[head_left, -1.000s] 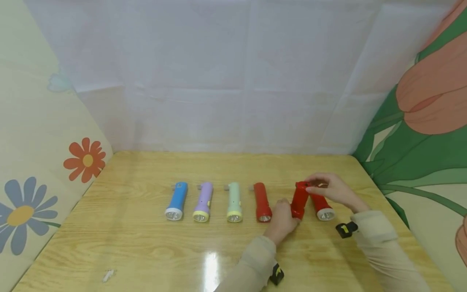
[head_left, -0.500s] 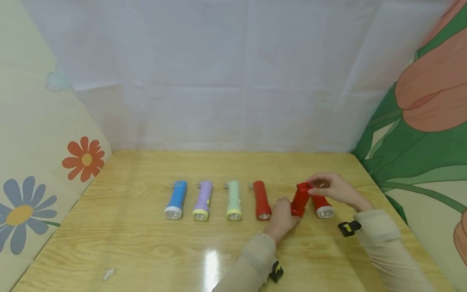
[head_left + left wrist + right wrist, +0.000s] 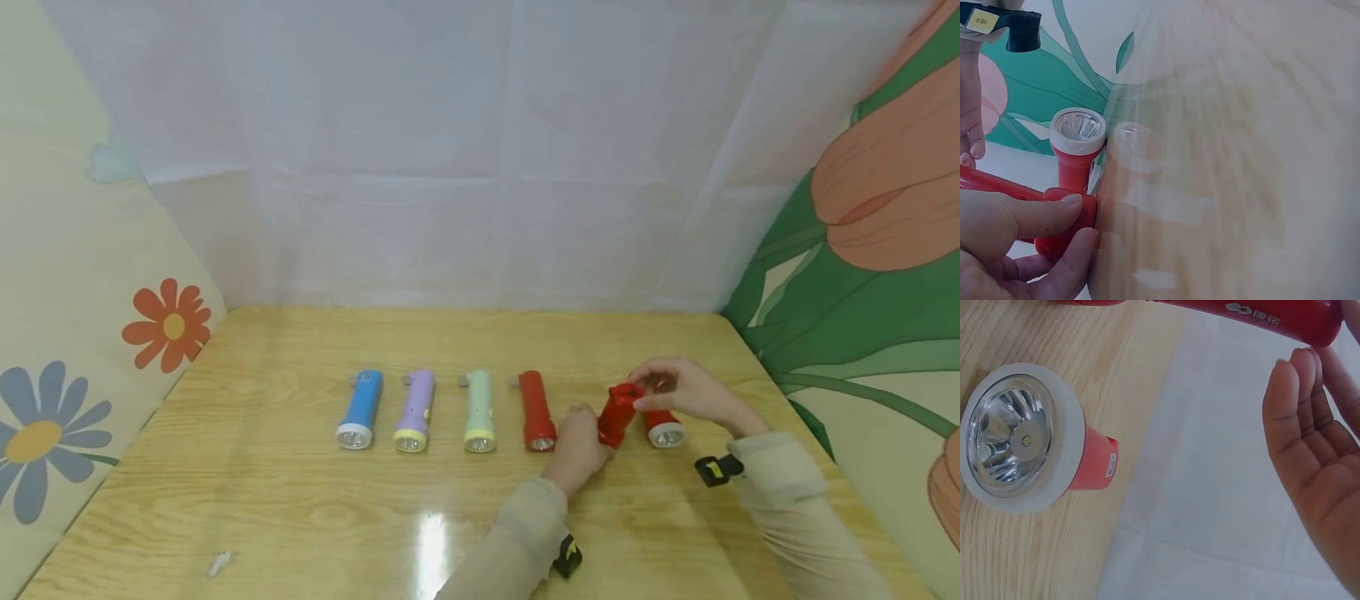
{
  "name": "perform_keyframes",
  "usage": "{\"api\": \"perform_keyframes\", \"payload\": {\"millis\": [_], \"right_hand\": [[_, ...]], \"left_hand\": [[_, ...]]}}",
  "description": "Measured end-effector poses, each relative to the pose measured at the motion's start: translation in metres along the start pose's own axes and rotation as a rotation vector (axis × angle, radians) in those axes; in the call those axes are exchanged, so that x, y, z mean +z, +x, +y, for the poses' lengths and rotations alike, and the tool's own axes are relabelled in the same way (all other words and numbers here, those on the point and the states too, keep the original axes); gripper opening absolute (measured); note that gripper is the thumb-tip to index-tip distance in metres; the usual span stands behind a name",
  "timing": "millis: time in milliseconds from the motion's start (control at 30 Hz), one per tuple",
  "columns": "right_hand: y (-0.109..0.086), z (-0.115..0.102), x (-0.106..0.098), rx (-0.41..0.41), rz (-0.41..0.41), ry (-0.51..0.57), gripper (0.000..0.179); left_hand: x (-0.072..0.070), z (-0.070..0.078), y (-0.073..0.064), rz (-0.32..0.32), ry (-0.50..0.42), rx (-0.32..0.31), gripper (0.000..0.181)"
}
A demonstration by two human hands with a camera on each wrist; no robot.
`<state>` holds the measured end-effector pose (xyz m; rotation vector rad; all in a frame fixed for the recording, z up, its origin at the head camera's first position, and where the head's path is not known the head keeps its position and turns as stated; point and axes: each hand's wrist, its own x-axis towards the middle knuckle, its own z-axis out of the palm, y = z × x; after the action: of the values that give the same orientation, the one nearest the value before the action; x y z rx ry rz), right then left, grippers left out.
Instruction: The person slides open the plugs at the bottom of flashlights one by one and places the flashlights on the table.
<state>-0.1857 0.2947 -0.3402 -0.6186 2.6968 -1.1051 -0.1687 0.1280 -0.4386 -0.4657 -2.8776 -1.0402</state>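
Note:
A plain red flashlight (image 3: 615, 421) is held aslant between both hands, tail end raised, head low at the tabletop. My left hand (image 3: 579, 442) grips its head, thumb and fingers around it in the left wrist view, where the red head (image 3: 1054, 245) shows. At the tail, my right hand (image 3: 686, 392) pinches the end with thumb and forefinger; the other fingers stay off it. The right wrist view shows the red body (image 3: 1297, 322) with a white logo. Just right lies a red flashlight with a white rim (image 3: 667, 435), partly behind the right hand.
A row lies to the left on the wooden table (image 3: 337, 525): a blue flashlight (image 3: 363, 404), a purple one (image 3: 417, 408), a mint green one (image 3: 480, 408) and another red one (image 3: 536, 408). A small white scrap (image 3: 219, 563) is near the front left. White cloth (image 3: 450, 208) hangs behind.
The held flashlight's tail end has tipped down toward the person, and the right hand has followed it slightly. The left hand keeps its grip on the head. The other flashlights stay put.

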Motion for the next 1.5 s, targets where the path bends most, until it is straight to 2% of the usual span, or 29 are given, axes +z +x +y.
{"api": "perform_keyframes", "payload": {"millis": [267, 467, 700, 1000, 1133, 1333, 1500], "right_hand": [[-0.0010, -0.0027, -0.0013, 0.012, -0.018, 0.005, 0.025], [-0.0011, 0.0003, -0.0026, -0.028, -0.002, 0.071, 0.017], [-0.0017, 0.0035, -0.0036, 0.039, -0.011, 0.123, 0.013], [-0.0015, 0.0009, -0.0001, 0.002, -0.005, 0.148, 0.009], [-0.0006, -0.0019, 0.0019, 0.035, 0.006, 0.151, 0.010], [-0.0007, -0.0035, 0.0025, 0.120, 0.014, 0.152, 0.012], [0.0000, -0.0031, 0.0020, 0.140, -0.002, 0.172, 0.014]], "left_hand": [[-0.0016, 0.0003, -0.0004, -0.015, -0.011, -0.026, 0.038], [-0.0013, 0.0006, -0.0004, -0.009, -0.001, -0.022, 0.038], [-0.0003, 0.0007, 0.0003, -0.017, 0.009, -0.029, 0.038], [0.0001, 0.0018, 0.0013, -0.036, 0.047, -0.029, 0.039], [0.0002, 0.0021, 0.0014, -0.041, 0.046, -0.036, 0.039], [-0.0015, 0.0015, 0.0004, -0.031, -0.012, -0.034, 0.036], [-0.0030, 0.0012, 0.0001, -0.029, -0.018, -0.015, 0.036]]}}
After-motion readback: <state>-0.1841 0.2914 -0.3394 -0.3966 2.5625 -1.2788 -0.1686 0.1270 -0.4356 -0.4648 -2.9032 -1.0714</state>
